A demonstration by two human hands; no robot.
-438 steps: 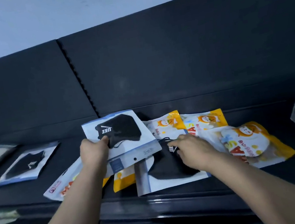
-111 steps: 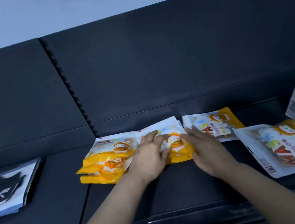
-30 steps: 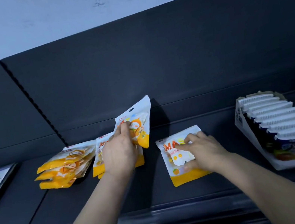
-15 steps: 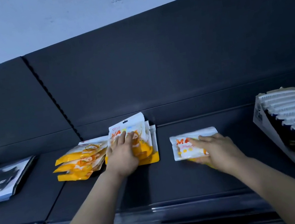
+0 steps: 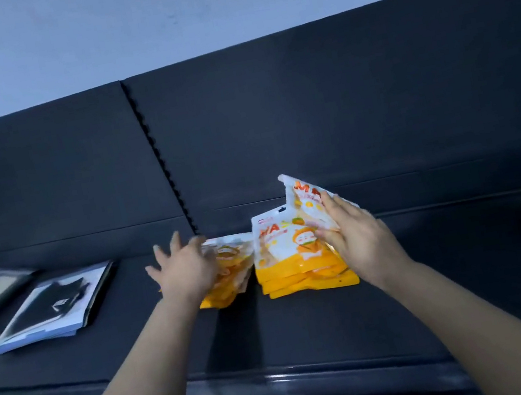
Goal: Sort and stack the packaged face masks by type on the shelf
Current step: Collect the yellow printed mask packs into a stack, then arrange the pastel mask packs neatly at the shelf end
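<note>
The right hand point(image 5: 361, 242) pinches a white and orange plastic mask packet point(image 5: 304, 200), tipped up over a neat stack of the same packets point(image 5: 303, 270). Just left of that, the left hand point(image 5: 185, 270) is spread wide, holding nothing, above a messier orange pile point(image 5: 230, 272). Everything sits on a flat dark shelf point(image 5: 309, 324) (black back panel, pale wall above). Farther left lie black masks in clear packets point(image 5: 52, 307).

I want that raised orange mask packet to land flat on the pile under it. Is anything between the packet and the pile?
Nothing visible. The right hand tilts the raised packet over the orange pile, whose top lies bare. The left hand is over the neighbouring pile, clear of that path.
</note>
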